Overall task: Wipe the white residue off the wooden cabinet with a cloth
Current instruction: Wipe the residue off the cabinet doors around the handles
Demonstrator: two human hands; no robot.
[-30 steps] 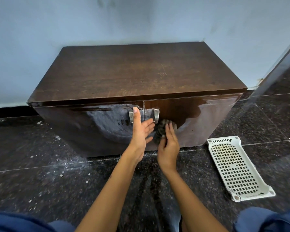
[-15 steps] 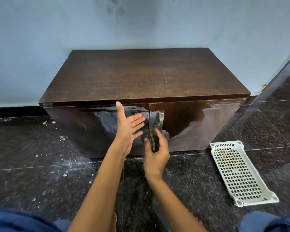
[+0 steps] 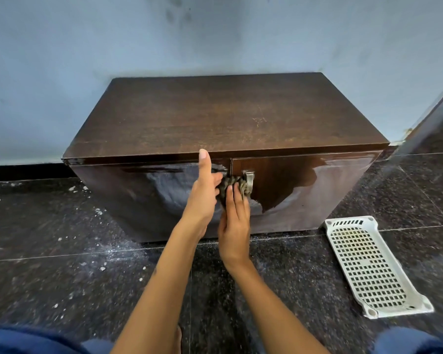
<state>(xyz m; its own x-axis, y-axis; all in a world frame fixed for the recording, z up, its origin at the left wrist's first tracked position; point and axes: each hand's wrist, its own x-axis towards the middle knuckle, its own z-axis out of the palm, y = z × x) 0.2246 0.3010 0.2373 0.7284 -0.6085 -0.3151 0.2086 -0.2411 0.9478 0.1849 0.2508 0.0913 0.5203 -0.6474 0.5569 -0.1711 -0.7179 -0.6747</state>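
A dark brown wooden cabinet (image 3: 228, 116) stands against the wall, its two glossy doors facing me. A whitish residue patch (image 3: 164, 195) clouds the left door, and a smaller smear (image 3: 287, 200) sits on the right door. My right hand (image 3: 234, 221) presses a crumpled dark grey cloth (image 3: 230, 183) against the door seam with straight fingers, just left of a metal handle (image 3: 250, 180). My left hand (image 3: 203, 192) lies flat on the left door, thumb pointing up to the top edge. It hides the left door's handle.
A white perforated plastic tray (image 3: 368, 267) lies on the dark speckled floor (image 3: 62, 251) to the right of the cabinet. White crumbs and dust are scattered on the floor at the left. A pale blue wall (image 3: 215, 34) rises behind the cabinet.
My right hand has carried the cloth from the right door, below its handle, left and up to the seam. My left hand has slid slightly up the left door.
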